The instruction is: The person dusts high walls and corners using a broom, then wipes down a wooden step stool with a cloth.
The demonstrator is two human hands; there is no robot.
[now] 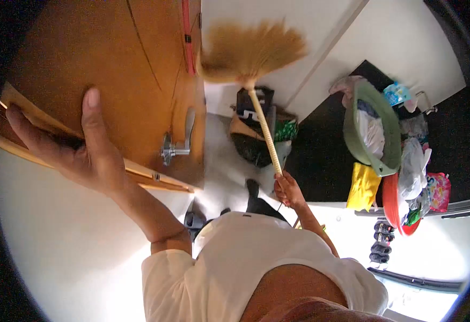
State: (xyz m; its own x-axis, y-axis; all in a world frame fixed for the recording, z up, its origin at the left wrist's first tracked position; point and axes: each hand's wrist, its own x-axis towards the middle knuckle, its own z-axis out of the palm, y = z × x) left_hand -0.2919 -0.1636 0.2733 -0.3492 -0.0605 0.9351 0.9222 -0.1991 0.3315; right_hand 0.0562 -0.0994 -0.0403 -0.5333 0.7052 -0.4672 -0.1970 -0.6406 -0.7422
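The right hand (288, 190) is closed round the pale handle (265, 131) of a fan-shaped broom (254, 51), its bristles out ahead, by the white wall (321, 32). The left hand (87, 145) is spread wide, empty, at the wooden door's (111, 59) edge; I can't tell if it touches. Bags (254, 145) sit behind the handle, and to the right a green tub (355, 126) holds clothes (371, 131).

Tan fan-headed broom (259, 110), tilted.
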